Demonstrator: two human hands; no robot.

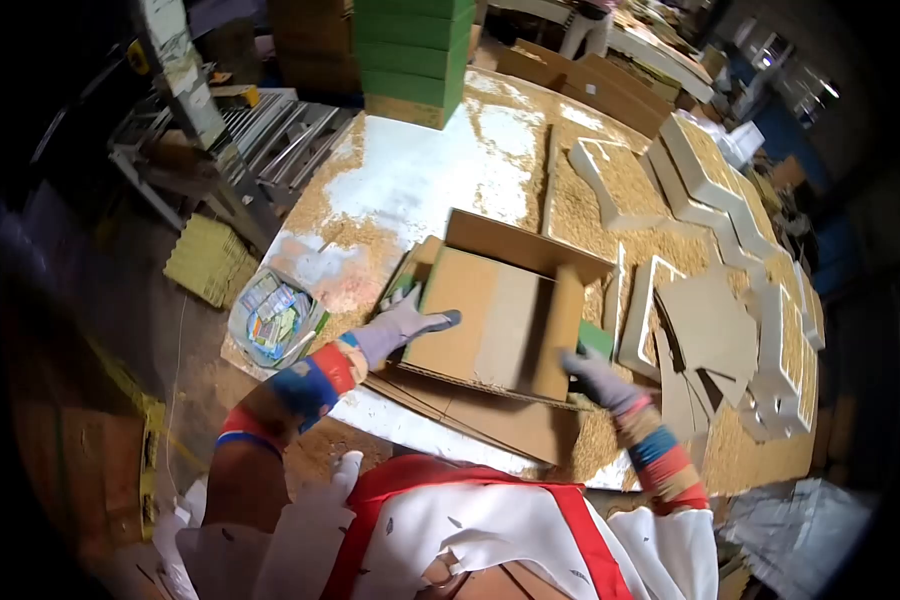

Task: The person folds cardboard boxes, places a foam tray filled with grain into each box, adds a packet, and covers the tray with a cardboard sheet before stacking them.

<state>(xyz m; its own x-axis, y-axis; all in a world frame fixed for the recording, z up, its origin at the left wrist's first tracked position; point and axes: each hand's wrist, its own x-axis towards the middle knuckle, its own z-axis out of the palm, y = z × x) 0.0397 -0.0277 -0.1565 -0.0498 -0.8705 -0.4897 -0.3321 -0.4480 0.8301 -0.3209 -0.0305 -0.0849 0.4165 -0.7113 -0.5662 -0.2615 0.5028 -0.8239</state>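
An open cardboard box [470, 310] lies in front of me on the table, its far wall and right flap standing up. My left hand [400, 325], in a grey glove, grips the box's left side, thumb over the inner face and fingers toward the outside. At the right flap [562, 330], my right hand [602, 382], also gloved and slightly blurred, holds the edge; some of its fingers are hidden behind the board. Under the box are flat cardboard sheets [490, 415]. A bit of green [595, 340] shows just beyond the right flap.
White moulded pieces [625, 190] filled with wood shavings cover the table's right side. Loose cardboard pieces [710, 325] lean among them. A clear tub [270, 315] of printed packets stands at left. Green boxes [415, 60] are stacked at the back; a person [588, 30] stands beyond.
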